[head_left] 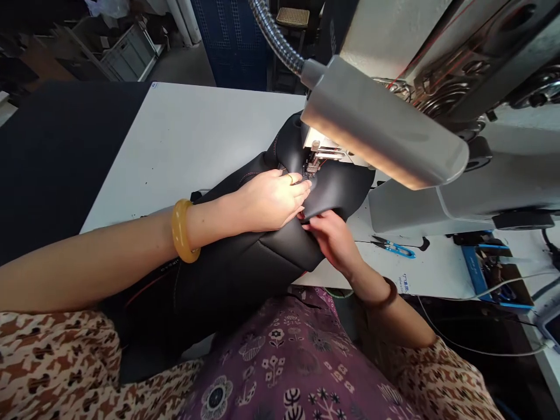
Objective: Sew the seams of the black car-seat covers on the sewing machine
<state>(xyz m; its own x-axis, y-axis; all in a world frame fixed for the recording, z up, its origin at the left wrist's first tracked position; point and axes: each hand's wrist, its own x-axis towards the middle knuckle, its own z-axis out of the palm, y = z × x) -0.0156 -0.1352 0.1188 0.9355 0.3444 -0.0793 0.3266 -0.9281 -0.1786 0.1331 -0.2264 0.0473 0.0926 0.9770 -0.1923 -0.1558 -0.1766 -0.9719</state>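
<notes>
A black leather-like cover [280, 251] with red stitching lies bunched under the sewing machine's presser foot [311, 166] and hangs down toward my lap. My left hand [275, 198] rests on top of it, just left of the foot, fingers stretched out and flat on the material. Below the foot, my right hand [330, 236] pinches a folded edge of the cover, its fingertips partly tucked beneath the fold. The needle's tip is too small to make out.
A grey lamp [380, 122] on a flexible neck overhangs the work. Blue thread snips [396, 248] lie on the white table [161, 140] at right, near a blue box of tools [496, 277]. The grey machine body [459, 198] stands at right.
</notes>
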